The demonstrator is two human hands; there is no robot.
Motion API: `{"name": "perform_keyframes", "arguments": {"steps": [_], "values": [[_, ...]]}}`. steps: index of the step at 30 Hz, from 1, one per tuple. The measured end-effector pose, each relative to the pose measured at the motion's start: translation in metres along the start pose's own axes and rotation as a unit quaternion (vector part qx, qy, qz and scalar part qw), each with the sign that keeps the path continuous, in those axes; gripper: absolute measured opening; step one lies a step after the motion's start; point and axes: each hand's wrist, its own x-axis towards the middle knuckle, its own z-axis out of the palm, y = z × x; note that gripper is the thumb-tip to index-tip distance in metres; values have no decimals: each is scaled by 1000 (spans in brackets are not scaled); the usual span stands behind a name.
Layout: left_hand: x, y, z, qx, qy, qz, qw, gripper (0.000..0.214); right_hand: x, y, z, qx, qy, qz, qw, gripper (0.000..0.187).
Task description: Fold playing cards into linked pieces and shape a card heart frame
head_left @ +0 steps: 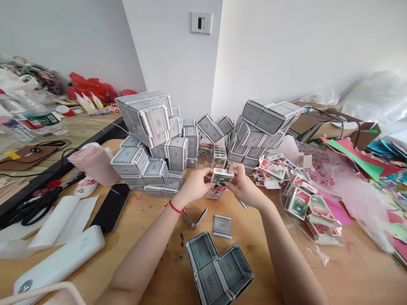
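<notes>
Both hands grip one small playing-card box (222,174), with green and white faces, over the middle of the table. On its left side are the closed fingers of my left hand (197,185), which has a red cord round the wrist. My right hand (243,186) pinches the other side. Just below the held box is a red and white card box (215,193); I cannot tell whether the two touch. Nearer me lie a flat patterned card square (222,226), a folded card piece (194,219) and an open block of joined card trays (210,271).
Stacked blocks of grey patterned cards stand at left (143,123) and right (265,118). Loose card boxes (299,202) pile up at right beside a plastic bag (349,186). A phone (111,207), white power bank (60,264) and black scissors (41,205) lie at left.
</notes>
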Motion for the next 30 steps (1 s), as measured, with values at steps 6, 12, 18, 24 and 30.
{"name": "perform_keyframes", "arguments": {"steps": [6, 12, 18, 24, 30], "values": [[-1, 2, -5, -9, -9, 3, 1000, 24, 0, 2, -1, 4, 0, -5, 1000, 27], [-2, 4, -9, -52, -26, 3, 998, 27, 0, -1, -1, 27, 13, -16, 999, 24], [-1, -9, -4, -26, -13, -35, 999, 49, 1, -1, -1, 60, 31, -23, 997, 23], [0, -9, -4, 93, -55, -78, 991, 28, 1, 1, -3, 62, 58, -18, 996, 24], [1, -8, -4, 110, -52, -88, 989, 26, 1, 1, -6, 116, 67, -32, 990, 27]]}}
